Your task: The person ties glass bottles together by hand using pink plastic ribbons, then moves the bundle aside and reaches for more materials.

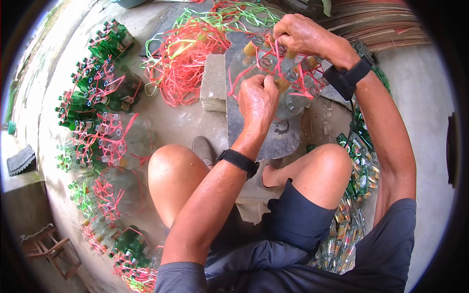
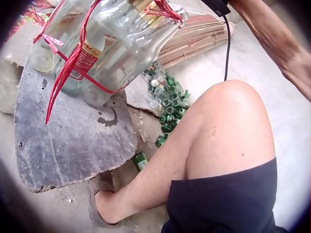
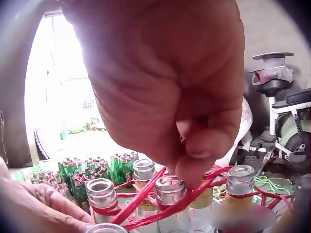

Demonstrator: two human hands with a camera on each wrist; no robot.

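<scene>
Several clear glass bottles [image 1: 294,101] stand bundled on a dark stone slab [image 1: 266,139], with red plastic strap [image 3: 146,196] looped around and between their necks. My right hand [image 1: 305,35] is above the far side of the bundle. In the right wrist view its thumb and fingertips [image 3: 194,170] pinch the strap close over a bottle mouth. My left hand [image 1: 259,100] is at the near side of the bundle, fingers curled and thumb against the forefinger, pinching strap beside the necks. A loose strap end [image 2: 60,94] hangs down the bottles' side in the left wrist view.
A tangled heap of red and green strap [image 1: 183,61] lies beyond a concrete block [image 1: 213,80]. Tied bundles of green bottles [image 1: 112,41] and clear ones line the left. Loose bottles [image 1: 359,180] are piled on the right. My knees [image 1: 178,168] flank the slab's near end.
</scene>
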